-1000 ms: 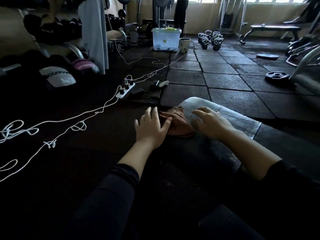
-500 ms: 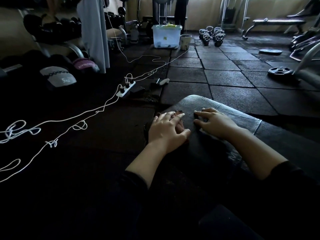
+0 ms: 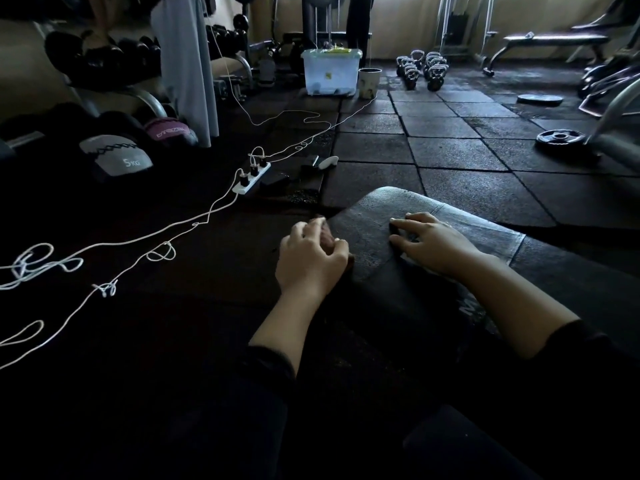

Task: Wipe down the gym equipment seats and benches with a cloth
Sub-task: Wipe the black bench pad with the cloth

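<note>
**Q:** Cloth [image 3: 326, 233] — where does it lie, and how is it likely to handle?

**A:** It sits at the left edge of the bench pad [image 3: 398, 216], almost wholly covered by the left hand [image 3: 311, 258]; only a dark reddish fold shows between the fingers. Judged from that crumpled fold, it is soft, light and limp — it should bunch under pressure and would probably slide rather than wipe unless pressed flat. Gathering it in the palm, with the fingers over the bunched middle, seems the sensible hold.

**Q:** And the pad itself?

**A:** Its textured dark cover carries a dull sheen, so it is probably smooth vinyl over firm padding; it should stay put under a wiping stroke.

**Q:** State of each grip?

**A:** Left: fingers curled down over the cloth, gathering it against the pad's edge — a closed, clutching hold. Right hand [image 3: 429, 244]: fingers spread and nearly straight, laid flat on the pad's top, holding nothing; it appears to steady the worktop.

**Q:** Anything nearby to mind?

**A:** White cables [image 3: 194, 225] and a power strip [image 3: 251, 178] lie on the floor to the left, well apart from the pad.
</note>
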`<state>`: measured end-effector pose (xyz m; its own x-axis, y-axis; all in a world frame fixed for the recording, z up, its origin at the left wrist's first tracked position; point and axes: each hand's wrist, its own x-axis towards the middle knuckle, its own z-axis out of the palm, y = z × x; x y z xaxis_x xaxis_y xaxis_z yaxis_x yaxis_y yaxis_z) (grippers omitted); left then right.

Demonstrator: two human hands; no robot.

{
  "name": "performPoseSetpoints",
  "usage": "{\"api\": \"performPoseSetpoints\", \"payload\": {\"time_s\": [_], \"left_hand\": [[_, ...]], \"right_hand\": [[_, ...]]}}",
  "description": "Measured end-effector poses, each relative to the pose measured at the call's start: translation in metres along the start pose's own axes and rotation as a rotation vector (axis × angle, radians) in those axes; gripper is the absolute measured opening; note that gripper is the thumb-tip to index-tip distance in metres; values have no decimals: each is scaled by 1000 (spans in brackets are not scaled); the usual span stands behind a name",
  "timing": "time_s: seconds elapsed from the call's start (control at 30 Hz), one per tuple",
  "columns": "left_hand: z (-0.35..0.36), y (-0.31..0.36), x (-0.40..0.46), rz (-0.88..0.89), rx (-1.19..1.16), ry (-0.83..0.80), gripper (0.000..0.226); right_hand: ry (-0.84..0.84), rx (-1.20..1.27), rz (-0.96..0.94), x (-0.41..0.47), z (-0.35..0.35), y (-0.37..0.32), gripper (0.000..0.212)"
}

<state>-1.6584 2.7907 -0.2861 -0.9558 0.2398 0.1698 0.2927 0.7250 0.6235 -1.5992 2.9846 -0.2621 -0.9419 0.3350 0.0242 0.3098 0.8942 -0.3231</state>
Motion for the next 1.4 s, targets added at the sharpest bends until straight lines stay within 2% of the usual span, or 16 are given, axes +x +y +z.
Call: {"api": "performPoseSetpoints", "payload": {"time_s": [0.07, 0.13, 0.23, 0.3, 0.43, 0.53, 0.6, 0.73, 0.8, 0.87, 0.93, 1.0, 1.1, 1.23, 1.3, 1.4], "left_hand": [[2, -6, -22, -40, -7, 83, 60], [6, -6, -40, 44, 33, 131, 65], [6, 6, -44, 260, 46, 30, 70], [3, 11, -29, 304, 69, -88, 65], [-2, 12, 5, 147, 103, -134, 55], [1, 8, -4, -28, 88, -6, 60], [4, 3, -25, -83, 82, 83, 62], [6, -1, -52, -41, 137, 106, 69], [4, 5, -44, 61, 160, 36, 71], [5, 11, -25, 181, 182, -64, 61], [6, 15, -3, 217, 201, -145, 56], [9, 19, 11, 175, 210, -165, 56], [11, 20, 9, 113, 166, -98, 60], [6, 5, -22, 12, 75, 52, 64], [4, 0, -34, -17, 74, 57, 63], [1, 5, -30, 79, 13, -35, 57]], "right_hand": [[11, 0, -3, 0, 2, 0, 48], [12, 0, -15, 0, 4, 0, 49], [-13, 3, -32, -1, 5, 1, 48], [15, 55, -41, -4, 5, 3, 48], [119, 160, -21, -12, 0, 13, 42], [203, 101, -43, -20, 1, 19, 35], [242, 66, -109, -25, 2, 16, 32], [187, 92, -305, -34, 1, -12, 26], [123, 85, -379, -38, -1, -31, 27], [70, 110, -425, -41, -3, -48, 36], [48, 141, -420, -39, -3, -58, 41], [67, 139, -384, -36, -3, -60, 41], [80, 148, -327, -31, -2, -55, 33], [57, 139, -281, -27, 4, -52, 42], [36, 155, -275, -26, 7, -55, 42], [46, 214, -288, -26, 9, -65, 35]]}}
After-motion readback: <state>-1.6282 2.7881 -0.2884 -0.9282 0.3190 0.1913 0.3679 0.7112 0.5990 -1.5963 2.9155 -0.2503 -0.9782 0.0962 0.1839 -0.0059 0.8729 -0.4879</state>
